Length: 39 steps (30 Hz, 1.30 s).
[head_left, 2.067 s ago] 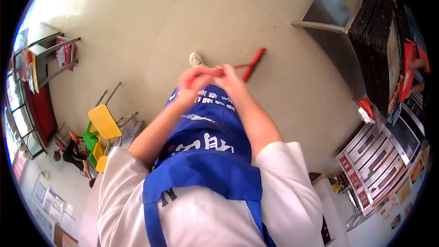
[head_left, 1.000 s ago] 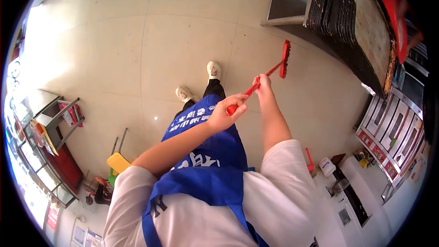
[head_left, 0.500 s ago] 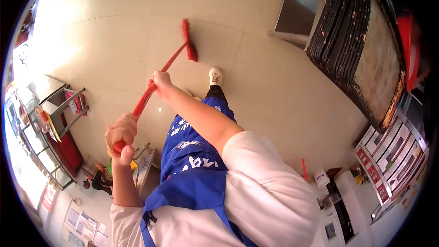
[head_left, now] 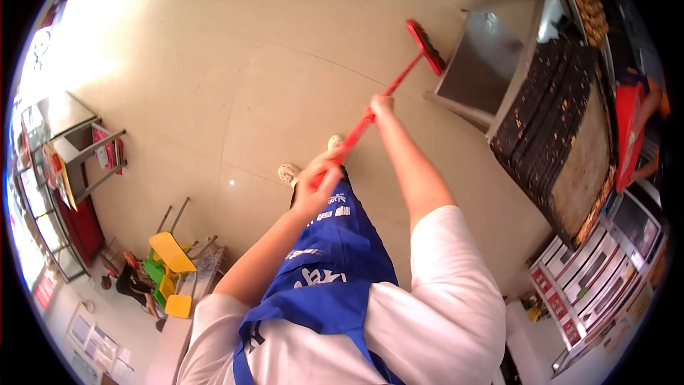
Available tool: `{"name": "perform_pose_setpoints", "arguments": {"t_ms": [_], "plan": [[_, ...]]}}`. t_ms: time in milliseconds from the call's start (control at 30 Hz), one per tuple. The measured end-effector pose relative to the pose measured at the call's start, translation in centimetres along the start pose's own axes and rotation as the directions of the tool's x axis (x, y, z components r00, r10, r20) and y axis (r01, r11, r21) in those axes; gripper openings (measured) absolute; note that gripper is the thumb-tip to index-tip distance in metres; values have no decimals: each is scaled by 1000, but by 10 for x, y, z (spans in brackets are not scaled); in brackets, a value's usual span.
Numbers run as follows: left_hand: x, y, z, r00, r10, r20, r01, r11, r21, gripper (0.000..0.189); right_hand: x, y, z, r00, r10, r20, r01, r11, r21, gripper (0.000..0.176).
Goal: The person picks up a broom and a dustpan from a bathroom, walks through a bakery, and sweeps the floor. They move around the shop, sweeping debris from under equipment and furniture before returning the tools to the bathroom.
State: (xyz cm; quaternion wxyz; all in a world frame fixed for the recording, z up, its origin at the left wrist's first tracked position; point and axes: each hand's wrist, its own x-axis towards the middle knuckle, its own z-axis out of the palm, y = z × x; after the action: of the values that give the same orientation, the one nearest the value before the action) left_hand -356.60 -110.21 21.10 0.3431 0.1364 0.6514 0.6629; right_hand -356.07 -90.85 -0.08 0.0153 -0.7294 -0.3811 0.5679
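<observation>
A red broom [head_left: 356, 130] slants across the view in both my hands. Its head [head_left: 426, 47], with dark bristles, is on the beige tiled floor [head_left: 299, 14], near a metal table's lower shelf. My left hand [head_left: 319, 180] is closed round the handle's near end, above the blue apron. Farther up the handle, my right hand [head_left: 382, 105] grips it, nearer to the broom head. Light-coloured shoes [head_left: 288, 173] show beneath the handle.
A stack of dark baking trays [head_left: 552, 128] stands on the metal table [head_left: 484, 64] at right. Beyond it are a person's arms [head_left: 647, 117] by a red object. Left are a shelf rack [head_left: 103, 160] and yellow chairs [head_left: 172, 251]; another person [head_left: 132, 281] is beside them.
The broom head has moved right across the floor, towards the metal table. Both hands have moved right with the handle, and the view has shifted. More of the yellow chairs shows.
</observation>
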Motion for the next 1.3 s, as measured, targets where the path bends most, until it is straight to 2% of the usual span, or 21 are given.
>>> {"name": "perform_pose_setpoints", "arguments": {"t_ms": [33, 133, 200, 300, 333, 400, 500, 533, 633, 767, 800, 833, 900, 967, 1033, 1067, 1100, 1133, 1233, 1267, 1300], "plan": [[4, -16, -1, 999, -48, 25, 47, 998, 30, 11, 13, 0, -1, 999, 30, -24, -30, 999, -17, 8], [20, -18, -24, 997, 23, -68, -24, 999, -27, 11, 10, 6, 23, 964, 211, 161, -204, 977, -58, 10], [17, 0, -77, 983, 29, -179, -30, 1000, 0, 15, -27, 23, 73, 935, 232, 267, -247, 969, 24, 6], [16, 68, -153, 938, 284, -199, -299, 953, -54, 21, -125, 41, 158, 799, 273, 536, -403, 905, 139, 8], [15, 97, -168, 934, 304, -187, -320, 946, -57, 19, -155, 46, 183, 703, 300, 644, -468, 878, 102, 40], [13, 132, -183, 939, 321, -123, -317, 947, 52, 19, -214, 37, 213, 561, 368, 741, -596, 802, 53, 17], [14, 155, -189, 953, 301, 19, -288, 889, 357, 23, -233, 40, 248, 457, 349, 818, -647, 762, 36, 7], [13, 159, -191, 942, 337, 3, -317, 884, 342, 24, -242, 35, 252, 485, 369, 793, -634, 773, 28, 6], [-1, 172, -200, 898, 438, -45, -417, 878, 236, 26, -255, 29, 243, 455, 290, 842, -544, 839, 5, 6], [-7, 178, -213, 841, 538, -48, -538, 843, 14, 26, -243, 9, 202, 407, 270, 872, -544, 839, -6, 11], [1, 175, -216, 858, 510, -60, -511, 860, -5, 26, -242, -5, 193, 502, 252, 828, -494, 868, 36, 13], [7, 170, -217, 878, 473, -76, -475, 879, -22, 25, -211, -7, 189, 427, 301, 853, -588, 809, 9, 14], [35, 149, -213, 899, 419, -127, -435, 890, -137, 25, -180, -27, 174, 444, 295, 846, -513, 858, -31, 16], [58, 121, -209, 941, 267, -205, -315, 914, -257, 25, -169, -48, 176, 677, 354, 645, -409, 910, -70, 17], [81, 97, -213, 972, 64, -225, -130, 947, -293, 23, -154, -56, 190, 766, 317, 559, -332, 940, -79, 17], [90, 83, -226, 968, 80, -237, -138, 961, -241, 21, -141, -50, 207, 774, 351, 527, -361, 928, -89, 18], [98, 93, -242, 970, 29, -240, -104, 945, -310, 21, -121, -42, 230, 729, 349, 589, -348, 930, -119, 19], [108, 95, -262, 954, 46, -295, -121, 964, -238, 23, -109, -36, 256, 677, 349, 648, -334, 930, -152, 21], [123, 111, -329, 777, 117, -618, -296, 935, -195, 32, -177, -34, 365, 708, 281, 647, -282, 954, -106, 17], [123, 126, -356, 800, 183, -572, -324, 933, -155, 35, -118, -3, 416, 577, 283, 766, -308, 944, -117, 18], [120, 137, -377, 796, 198, -573, -325, 937, -127, 34, -165, -17, 440, 578, 365, 730, -307, 926, -220, 13]]}}
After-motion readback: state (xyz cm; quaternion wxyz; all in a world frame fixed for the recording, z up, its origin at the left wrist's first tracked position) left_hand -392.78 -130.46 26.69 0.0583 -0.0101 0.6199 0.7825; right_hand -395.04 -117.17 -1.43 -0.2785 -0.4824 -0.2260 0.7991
